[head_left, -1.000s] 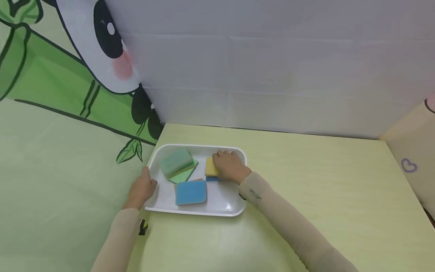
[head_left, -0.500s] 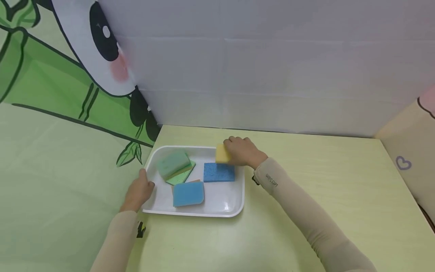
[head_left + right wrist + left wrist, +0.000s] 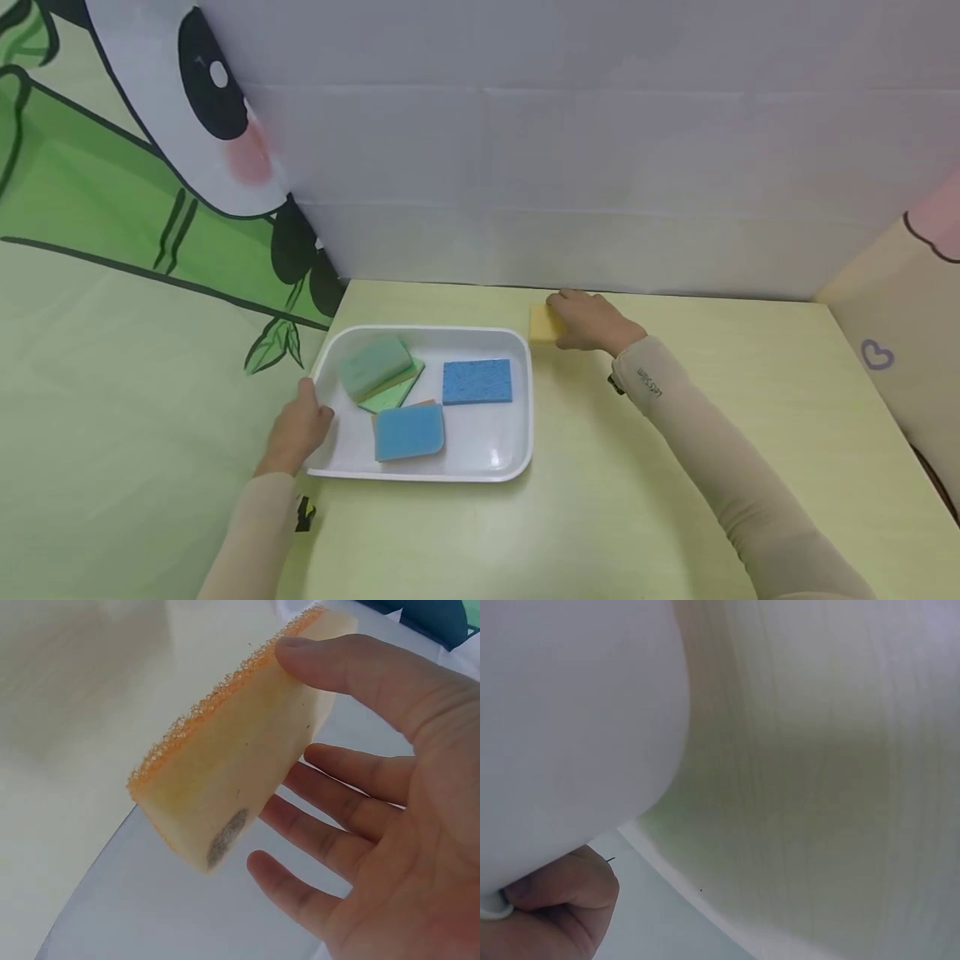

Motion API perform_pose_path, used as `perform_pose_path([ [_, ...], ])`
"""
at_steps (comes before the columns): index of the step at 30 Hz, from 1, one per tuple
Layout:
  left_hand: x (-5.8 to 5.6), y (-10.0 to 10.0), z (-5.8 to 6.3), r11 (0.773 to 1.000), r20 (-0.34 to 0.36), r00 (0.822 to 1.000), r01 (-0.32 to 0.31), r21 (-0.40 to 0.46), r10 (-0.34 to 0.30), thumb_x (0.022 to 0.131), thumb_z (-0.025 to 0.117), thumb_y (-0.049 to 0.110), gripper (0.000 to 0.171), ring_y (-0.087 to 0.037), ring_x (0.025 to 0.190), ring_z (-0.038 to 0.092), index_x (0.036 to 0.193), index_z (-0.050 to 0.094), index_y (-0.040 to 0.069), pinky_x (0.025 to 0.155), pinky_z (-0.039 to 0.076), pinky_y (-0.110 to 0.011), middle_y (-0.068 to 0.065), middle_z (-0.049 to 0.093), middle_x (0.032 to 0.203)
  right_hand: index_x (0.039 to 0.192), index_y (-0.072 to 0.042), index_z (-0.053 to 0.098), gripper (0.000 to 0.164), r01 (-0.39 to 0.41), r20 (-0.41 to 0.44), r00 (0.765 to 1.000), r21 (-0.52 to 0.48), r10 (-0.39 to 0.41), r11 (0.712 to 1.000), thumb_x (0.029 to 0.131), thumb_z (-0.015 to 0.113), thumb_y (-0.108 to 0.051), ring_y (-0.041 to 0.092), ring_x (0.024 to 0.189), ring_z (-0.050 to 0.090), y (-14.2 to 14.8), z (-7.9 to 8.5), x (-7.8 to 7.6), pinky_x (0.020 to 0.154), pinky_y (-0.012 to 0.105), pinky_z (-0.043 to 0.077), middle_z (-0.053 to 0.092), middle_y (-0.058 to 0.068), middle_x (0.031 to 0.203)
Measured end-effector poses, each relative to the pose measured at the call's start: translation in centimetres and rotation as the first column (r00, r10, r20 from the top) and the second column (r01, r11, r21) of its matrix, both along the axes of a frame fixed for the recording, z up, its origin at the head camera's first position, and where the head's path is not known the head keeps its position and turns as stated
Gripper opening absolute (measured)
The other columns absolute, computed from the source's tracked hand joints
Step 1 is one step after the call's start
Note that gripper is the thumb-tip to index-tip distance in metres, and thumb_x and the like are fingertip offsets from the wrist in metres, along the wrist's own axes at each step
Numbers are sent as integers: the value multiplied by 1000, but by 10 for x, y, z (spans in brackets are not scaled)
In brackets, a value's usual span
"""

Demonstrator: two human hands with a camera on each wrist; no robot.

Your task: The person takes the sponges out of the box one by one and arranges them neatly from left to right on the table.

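Apparently at the setting-down stage, a person's right hand (image 3: 594,323) pinches a yellow sponge (image 3: 543,324) between thumb and fingers just past the far right corner of a white tray (image 3: 487,462); whether it touches the worktop (image 3: 592,517) cannot be told. The left hand (image 3: 295,428) clamps the tray's left rim, with a textured blue sponge (image 3: 477,382) and other sponges (image 3: 408,433) inside. The next move would call for settling the yellow sponge flat and loosening the fingers.

Sponges (image 3: 477,382) lie in the tray (image 3: 480,454), wall (image 3: 540,150) behind.
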State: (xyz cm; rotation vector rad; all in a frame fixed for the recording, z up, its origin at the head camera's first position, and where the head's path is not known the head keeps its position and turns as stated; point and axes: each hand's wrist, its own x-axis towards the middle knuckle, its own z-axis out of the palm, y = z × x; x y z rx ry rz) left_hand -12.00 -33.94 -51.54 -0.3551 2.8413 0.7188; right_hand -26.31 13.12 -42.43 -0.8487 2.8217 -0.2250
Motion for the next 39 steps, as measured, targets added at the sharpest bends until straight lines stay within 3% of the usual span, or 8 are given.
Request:
perform_pose_path([
  [5,2,1,1,1000,4,1000,-8,-2,8,97,47,10,48,-44,83,62,135,25,-9,65,50,-52,-44,54,113,134,0,52,63,18,30,999,-4,-18,1000,80,79,-17,34,114,54,25,-7,-10,93,55,44,56,16,128],
  [13,5,6,5,1000,-5,1000,-16,8,16,96,46,10,47,-41,79,61,133,25,-9,62,49,-49,-44,54,109,142,3,46,69,55,98,994,-8,-54,998,84,78,-16,41,131,43,57,-22,-25,104,62,34,47,24,144],
  [19,6,11,5,1000,-15,1000,-20,8,20,96,46,10,43,-35,71,59,130,27,-8,56,46,-45,-41,57,103,144,3,43,67,72,153,986,-6,-71,997,85,71,-11,43,133,41,68,-38,-38,106,62,31,43,26,146],
  [30,1,23,5,998,7,999,-53,29,52,96,45,10,45,-38,78,60,133,26,-8,62,49,-48,-42,55,110,144,5,42,64,100,187,977,1,-98,995,86,69,-6,44,132,41,83,-62,-59,106,60,32,44,26,144],
  [39,1,26,6,998,6,998,-62,21,61,97,46,9,43,-42,84,62,132,27,-8,66,51,-51,-43,54,112,143,7,42,65,93,198,976,3,-92,996,86,70,-4,44,129,44,84,-72,-60,105,60,35,46,27,141],
])
